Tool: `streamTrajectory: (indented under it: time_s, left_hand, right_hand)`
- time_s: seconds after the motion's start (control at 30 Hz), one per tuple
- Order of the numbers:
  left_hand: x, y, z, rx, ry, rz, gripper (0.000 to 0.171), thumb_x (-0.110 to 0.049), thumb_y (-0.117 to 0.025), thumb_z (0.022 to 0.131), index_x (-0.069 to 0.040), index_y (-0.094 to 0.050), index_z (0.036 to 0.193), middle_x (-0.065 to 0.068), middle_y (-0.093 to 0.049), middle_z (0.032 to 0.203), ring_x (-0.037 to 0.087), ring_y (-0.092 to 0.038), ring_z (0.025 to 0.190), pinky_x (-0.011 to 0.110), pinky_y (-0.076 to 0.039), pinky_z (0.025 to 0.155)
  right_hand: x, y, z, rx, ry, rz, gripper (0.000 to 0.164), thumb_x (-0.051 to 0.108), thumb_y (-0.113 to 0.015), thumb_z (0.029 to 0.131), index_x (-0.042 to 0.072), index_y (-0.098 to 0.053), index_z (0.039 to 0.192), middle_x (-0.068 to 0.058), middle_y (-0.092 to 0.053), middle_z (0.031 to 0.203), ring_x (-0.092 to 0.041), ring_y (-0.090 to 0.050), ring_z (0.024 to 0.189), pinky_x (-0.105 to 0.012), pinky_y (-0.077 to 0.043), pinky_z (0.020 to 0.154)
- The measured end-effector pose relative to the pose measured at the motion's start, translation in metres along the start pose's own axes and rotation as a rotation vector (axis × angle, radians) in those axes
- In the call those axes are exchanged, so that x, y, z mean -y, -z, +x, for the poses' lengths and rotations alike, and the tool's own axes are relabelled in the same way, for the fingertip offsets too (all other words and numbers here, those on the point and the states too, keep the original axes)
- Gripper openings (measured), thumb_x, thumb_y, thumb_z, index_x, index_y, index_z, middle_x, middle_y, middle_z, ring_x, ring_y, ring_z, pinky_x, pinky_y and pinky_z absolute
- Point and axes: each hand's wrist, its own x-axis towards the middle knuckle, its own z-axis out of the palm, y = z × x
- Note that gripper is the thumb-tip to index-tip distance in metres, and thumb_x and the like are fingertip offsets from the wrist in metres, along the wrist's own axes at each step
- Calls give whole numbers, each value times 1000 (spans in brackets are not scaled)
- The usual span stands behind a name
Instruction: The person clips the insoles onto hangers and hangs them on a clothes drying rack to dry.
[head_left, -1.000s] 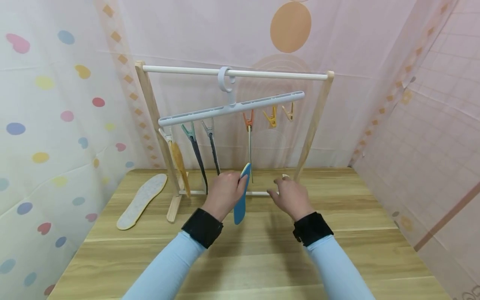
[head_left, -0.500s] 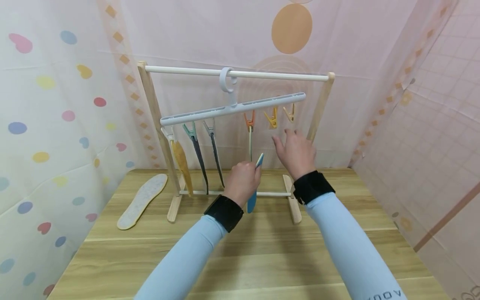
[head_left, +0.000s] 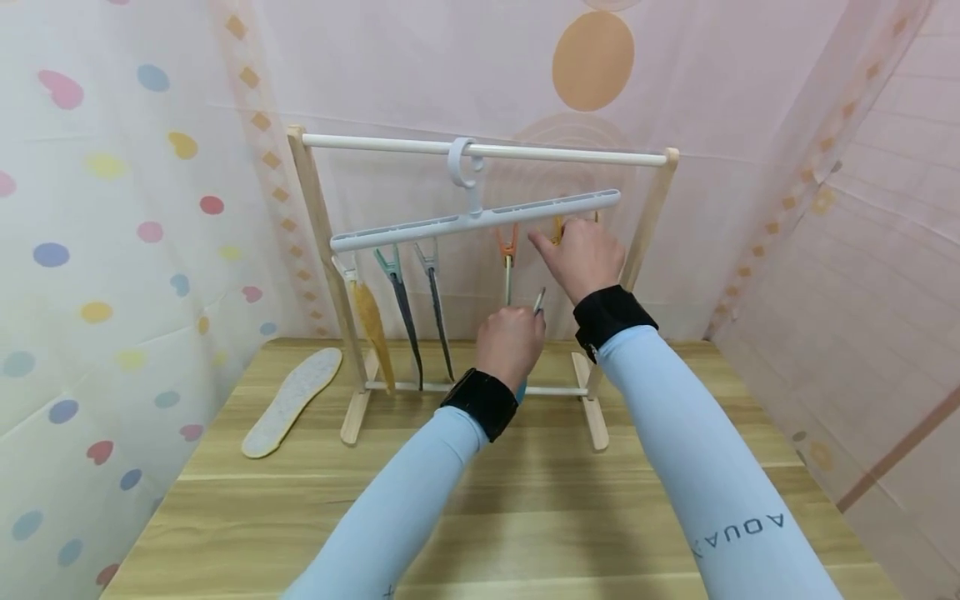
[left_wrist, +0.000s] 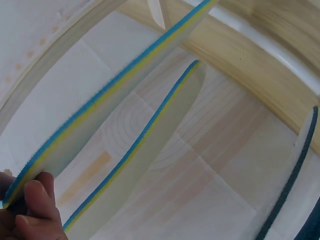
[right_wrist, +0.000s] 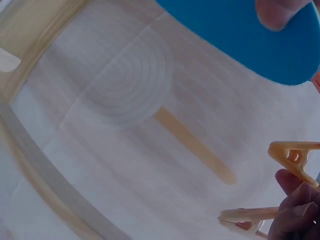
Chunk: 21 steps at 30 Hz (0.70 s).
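Note:
My left hand [head_left: 512, 346] grips an insole [left_wrist: 107, 95] near its upper end, thumb on the blue face, which shows in the right wrist view. The insole has a yellow edge layer and a pale other face. Raised under the right half of the grey hanger [head_left: 442, 225], my right hand [head_left: 588, 254] is at the yellow clothespin [right_wrist: 292, 156], thumb apart from its fingers. A pale clothespin [right_wrist: 247, 215] hangs close beside those fingers. Just left of the held insole, a matching insole [left_wrist: 145, 140] hangs from an orange clothespin [head_left: 508, 246].
The hanger hooks over the white top rod [head_left: 570, 153] of a wooden stand. Yellow [head_left: 371, 325] and dark insoles [head_left: 407, 321] hang from clothespins on its left half. A grey insole [head_left: 292, 402] lies on the wooden table [head_left: 480, 517], left of the stand.
My right hand has risen from low by the stand's right foot to the yellow clothespin. My left hand has moved right and up with the blue insole, which has turned more edge-on.

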Motion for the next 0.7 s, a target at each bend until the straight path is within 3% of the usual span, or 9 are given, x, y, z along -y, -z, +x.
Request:
streamTrajectory:
  time_s: [0.13, 0.3, 0.47, 0.7]
  left_hand:
    - [-7, -3, 5, -27, 9, 33, 41, -22, -57, 100, -7, -65, 63, 7, -64, 61, 27, -66, 56, 38, -52, 49]
    - [-10, -2, 10, -38, 40, 54, 43, -21, -57, 99, -9, -61, 58, 5, -59, 55, 24, -62, 50, 37, -50, 47]
    - [-9, 2, 14, -55, 62, 64, 47, -20, -56, 100, -11, -54, 54, 2, -50, 49, 20, -56, 45, 34, -47, 43]
    - [-11, 9, 21, -55, 60, 47, 45, -21, -55, 100, -10, -56, 57, 4, -54, 52, 22, -59, 48, 35, -48, 44]
  right_hand:
    - [3, 5, 2, 1, -6, 55, 54, 57, -59, 94, 11, -50, 68, -1, -33, 56, -21, -38, 47, -32, -26, 42]
    - [9, 12, 1, 14, 17, 128, 54, 52, -60, 95, 11, -50, 61, 0, -34, 51, -20, -38, 45, -31, -24, 41]
    - [10, 14, 0, 17, 39, 109, 54, 47, -59, 97, 9, -52, 58, 0, -32, 49, -19, -36, 43, -30, -25, 41]
    - [6, 13, -2, 0, 53, 79, 54, 41, -56, 100, 9, -51, 56, 0, -33, 48, -18, -36, 42, -30, -25, 40]
